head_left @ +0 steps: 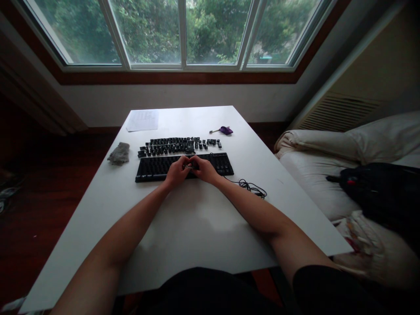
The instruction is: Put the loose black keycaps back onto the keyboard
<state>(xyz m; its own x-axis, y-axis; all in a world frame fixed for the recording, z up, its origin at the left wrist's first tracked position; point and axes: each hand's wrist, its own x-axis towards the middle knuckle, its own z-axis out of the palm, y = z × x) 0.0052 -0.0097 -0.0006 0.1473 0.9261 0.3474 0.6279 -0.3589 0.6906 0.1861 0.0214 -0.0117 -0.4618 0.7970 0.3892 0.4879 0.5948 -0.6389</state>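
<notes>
A black keyboard (154,168) lies across the white table with its upper face bare of most keycaps, as far as I can tell. Over its middle, my left hand (177,171) and my right hand (204,169) meet with curled fingers touching. Something small with a metallic glint shows between them, too small to name. Just behind the keyboard, loose black keycaps (170,144) stand in rows. The keyboard's black cable (251,187) lies coiled at its right.
A crumpled grey cloth (119,154) rests at the table's left edge. Paper sheets (142,120) lie at the far left corner, and a small brush with a purple end (225,130) at the far right. A couch with a dark bag (380,192) flanks the white table (183,245).
</notes>
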